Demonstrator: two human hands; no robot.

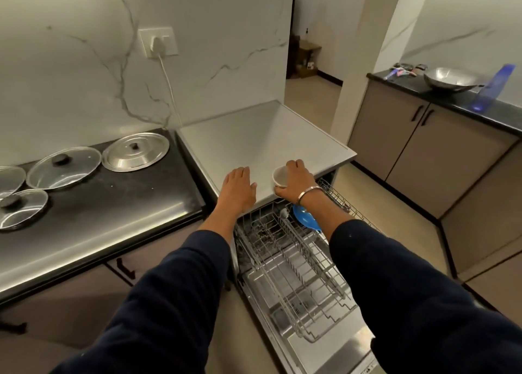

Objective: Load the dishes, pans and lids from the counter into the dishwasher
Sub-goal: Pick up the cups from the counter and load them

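At the front edge of the grey steel top of the dishwasher [262, 136], the right hand [296, 183] curls its fingers and thumb round a small white round cup [279, 177], which is tipped with its mouth toward the camera and sits just at that edge. Beside it, the left hand [240, 187] lies flat on the same top with its fingers straight, its grip closed on nothing. Below both hands the dishwasher's wire upper rack [296, 249] is pulled out over the open door, and a blue plastic dish [303, 219] stands in the rack's back part, partly hidden by the right forearm. On the black bench [113, 201] to the left, four lids lie well apart from the hands: a round steel lid with a dark knob [135, 152] at the back right corner, a large glass lid with a black knob [63, 167] beside it, a smaller glass lid [21, 208] near the left edge, and another glass lid [10, 177] cut off by the frame. On the far black bench [395, 84] at the right, a steel wok [452, 80] rests next to a blue plastic bottle [494, 88].
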